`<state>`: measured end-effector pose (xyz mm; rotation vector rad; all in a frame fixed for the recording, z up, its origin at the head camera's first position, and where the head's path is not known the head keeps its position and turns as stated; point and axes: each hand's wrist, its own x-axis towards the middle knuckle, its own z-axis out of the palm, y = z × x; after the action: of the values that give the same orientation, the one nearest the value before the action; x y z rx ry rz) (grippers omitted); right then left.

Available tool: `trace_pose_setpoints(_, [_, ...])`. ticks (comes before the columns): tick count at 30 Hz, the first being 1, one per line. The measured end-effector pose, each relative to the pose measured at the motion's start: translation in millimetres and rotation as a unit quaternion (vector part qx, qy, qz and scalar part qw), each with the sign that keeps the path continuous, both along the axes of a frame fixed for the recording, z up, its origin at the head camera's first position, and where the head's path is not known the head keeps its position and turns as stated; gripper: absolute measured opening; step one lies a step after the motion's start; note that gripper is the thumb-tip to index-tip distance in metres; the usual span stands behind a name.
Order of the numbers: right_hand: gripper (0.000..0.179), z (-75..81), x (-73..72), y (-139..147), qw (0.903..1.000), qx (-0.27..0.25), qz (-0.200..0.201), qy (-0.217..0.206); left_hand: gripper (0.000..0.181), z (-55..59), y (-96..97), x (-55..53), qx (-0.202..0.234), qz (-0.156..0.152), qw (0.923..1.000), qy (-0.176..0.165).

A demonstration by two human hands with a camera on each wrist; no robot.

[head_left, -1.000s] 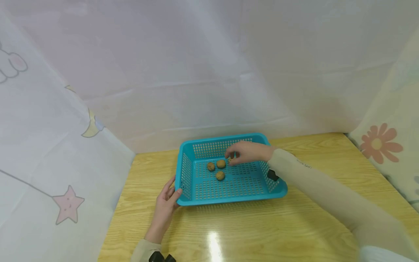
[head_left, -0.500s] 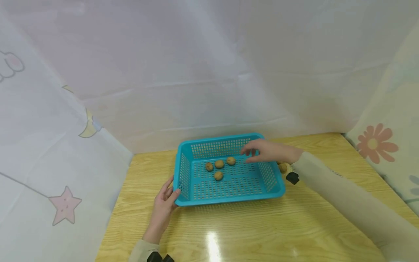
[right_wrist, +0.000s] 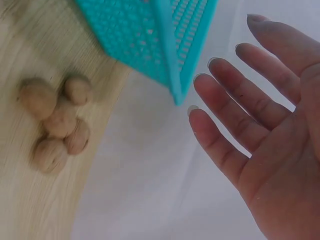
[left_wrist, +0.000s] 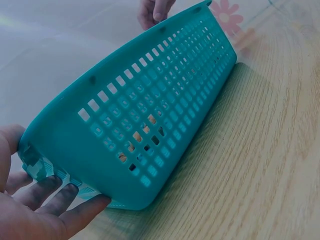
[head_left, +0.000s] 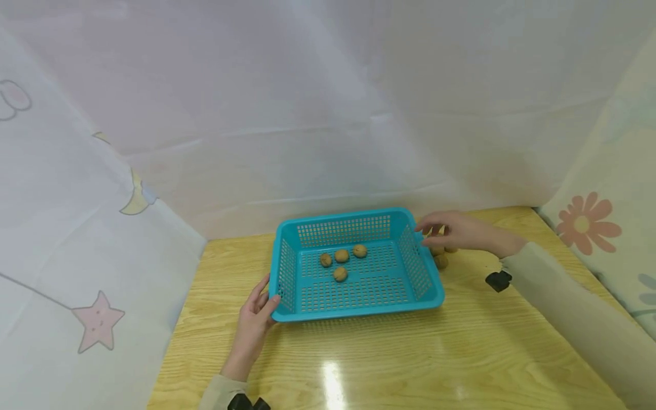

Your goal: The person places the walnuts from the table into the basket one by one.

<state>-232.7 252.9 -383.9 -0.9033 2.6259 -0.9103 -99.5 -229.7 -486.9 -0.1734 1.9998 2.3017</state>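
Observation:
A blue plastic basket (head_left: 353, 314) with perforated walls sits on the table, several walnuts (head_left: 340, 274) lying on its floor. My left hand (head_left: 251, 324) grips its left end, thumb over the rim and fingers against the outer wall, as the left wrist view shows. My right hand (head_left: 463, 232) is above the basket's right end with relaxed, spread fingers and nothing in the palm. Below that hand, outside the basket, a cluster of several walnuts (right_wrist: 61, 120) rests on the wood, partly hidden by the hand in the head view.
The wooden table (head_left: 292, 364) ends at a pale cloth backdrop (head_left: 328, 125) behind the basket. More printed cloth (head_left: 97, 322) hangs at the left, and a flower print (head_left: 581, 224) shows on the right side.
My right hand has drawn back rightward, from over the walnuts in the basket to past its right rim. A walnut formerly under its fingers now lies uncovered inside. The left hand keeps its grip.

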Motion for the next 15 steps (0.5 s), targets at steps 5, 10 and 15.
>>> trace_pose_setpoints(5, [0.031,-3.8,1.6,21.2,0.9993,0.012,-0.034,0.015,0.064,-0.3,-0.2,0.3,-0.004,0.0,1.0,0.001])
trace_pose_setpoints(10, [0.03,-17.0,-2.6,44.0,0.998,0.019,-0.058,0.013,0.065,-0.1,0.1,0.1,-0.006,-0.001,1.0,0.001])
trace_pose_setpoints(15, [0.031,-36.0,-5.3,63.2,0.9971,0.029,-0.07,0.002,0.064,0.9,0.7,0.4,-0.01,-0.002,0.9999,0.0])
